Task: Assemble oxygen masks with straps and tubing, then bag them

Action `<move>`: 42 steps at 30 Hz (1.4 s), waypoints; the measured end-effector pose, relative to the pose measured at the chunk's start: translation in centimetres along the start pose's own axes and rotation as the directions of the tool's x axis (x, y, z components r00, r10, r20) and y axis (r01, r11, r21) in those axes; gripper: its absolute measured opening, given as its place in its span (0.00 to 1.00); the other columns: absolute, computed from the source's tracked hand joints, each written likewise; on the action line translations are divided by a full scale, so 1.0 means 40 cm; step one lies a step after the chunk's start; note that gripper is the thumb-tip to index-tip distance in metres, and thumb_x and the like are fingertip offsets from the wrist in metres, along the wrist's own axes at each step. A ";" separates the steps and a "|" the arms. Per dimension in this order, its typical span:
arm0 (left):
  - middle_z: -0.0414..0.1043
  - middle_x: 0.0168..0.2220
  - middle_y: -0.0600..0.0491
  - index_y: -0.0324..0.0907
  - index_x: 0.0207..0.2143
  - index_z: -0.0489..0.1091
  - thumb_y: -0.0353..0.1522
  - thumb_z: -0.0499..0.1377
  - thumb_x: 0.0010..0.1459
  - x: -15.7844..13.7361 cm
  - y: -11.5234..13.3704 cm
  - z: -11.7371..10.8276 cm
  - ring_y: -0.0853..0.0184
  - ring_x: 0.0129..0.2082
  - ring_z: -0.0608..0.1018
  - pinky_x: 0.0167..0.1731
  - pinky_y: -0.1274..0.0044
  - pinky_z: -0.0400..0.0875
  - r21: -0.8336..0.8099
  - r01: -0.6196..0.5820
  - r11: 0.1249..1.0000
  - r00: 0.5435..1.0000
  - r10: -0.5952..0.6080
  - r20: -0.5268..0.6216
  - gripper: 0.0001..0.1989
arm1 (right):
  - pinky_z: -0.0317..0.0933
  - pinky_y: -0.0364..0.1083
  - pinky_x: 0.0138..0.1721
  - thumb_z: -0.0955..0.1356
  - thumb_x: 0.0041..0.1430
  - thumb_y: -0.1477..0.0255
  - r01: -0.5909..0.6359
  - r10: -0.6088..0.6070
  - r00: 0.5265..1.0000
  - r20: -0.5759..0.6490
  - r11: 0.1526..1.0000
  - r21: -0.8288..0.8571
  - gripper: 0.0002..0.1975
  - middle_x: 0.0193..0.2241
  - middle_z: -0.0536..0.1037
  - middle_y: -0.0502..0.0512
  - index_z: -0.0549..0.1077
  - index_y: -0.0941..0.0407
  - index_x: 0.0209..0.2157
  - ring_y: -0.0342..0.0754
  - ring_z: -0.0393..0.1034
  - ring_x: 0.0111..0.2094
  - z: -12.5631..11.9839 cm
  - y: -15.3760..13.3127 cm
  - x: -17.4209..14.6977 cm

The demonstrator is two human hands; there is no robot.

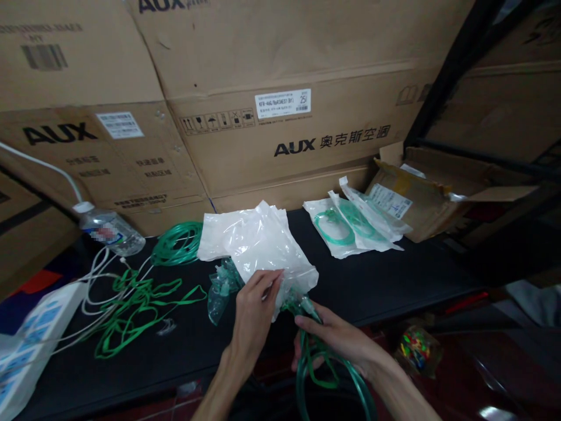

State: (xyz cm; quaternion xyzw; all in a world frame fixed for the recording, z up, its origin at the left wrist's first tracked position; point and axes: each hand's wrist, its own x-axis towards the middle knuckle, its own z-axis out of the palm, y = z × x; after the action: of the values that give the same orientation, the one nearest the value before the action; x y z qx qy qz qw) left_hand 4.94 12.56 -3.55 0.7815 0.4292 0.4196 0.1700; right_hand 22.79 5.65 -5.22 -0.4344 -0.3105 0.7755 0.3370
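Note:
My left hand (256, 301) pinches the lower edge of a crumpled white-and-clear plastic bag (263, 240). Just right of it, my right hand (331, 333) is closed around a bundle of green tubing (302, 383) with a green elastic strap (326, 383); the tubing loops down below the hand. Part of a clear green fitting shows at the bag's mouth, though its shape is mostly hidden. A clear green oxygen mask (223, 286) lies on the black table (175, 374), left of my left hand. Coiled green tubing (177, 242) and loose green elastic straps (135, 310) lie farther left.
Several sealed pouches with green tubing (335, 228) lie at the back right, beside an opened cardboard box (421, 199). A water bottle (111, 231), white cables and a power strip (39, 339) are on the left. Large cartons (241, 152) stand behind.

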 end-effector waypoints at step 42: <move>0.72 0.46 0.49 0.47 0.52 0.70 0.25 0.59 0.64 -0.120 -0.010 0.030 0.60 0.45 0.79 0.47 0.66 0.76 -0.030 0.111 0.993 0.992 -0.109 0.058 0.15 | 0.66 0.44 0.20 0.74 0.57 0.51 0.140 -0.131 0.981 -0.145 0.989 0.052 0.29 0.19 0.78 0.47 0.68 0.56 0.50 0.51 0.77 0.19 0.022 -0.058 0.016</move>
State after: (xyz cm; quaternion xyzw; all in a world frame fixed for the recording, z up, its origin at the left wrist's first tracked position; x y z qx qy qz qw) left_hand 4.33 9.01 -6.96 0.7652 0.4598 0.3946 0.2178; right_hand 22.33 7.34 -3.35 -0.4552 -0.2904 0.7273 0.4237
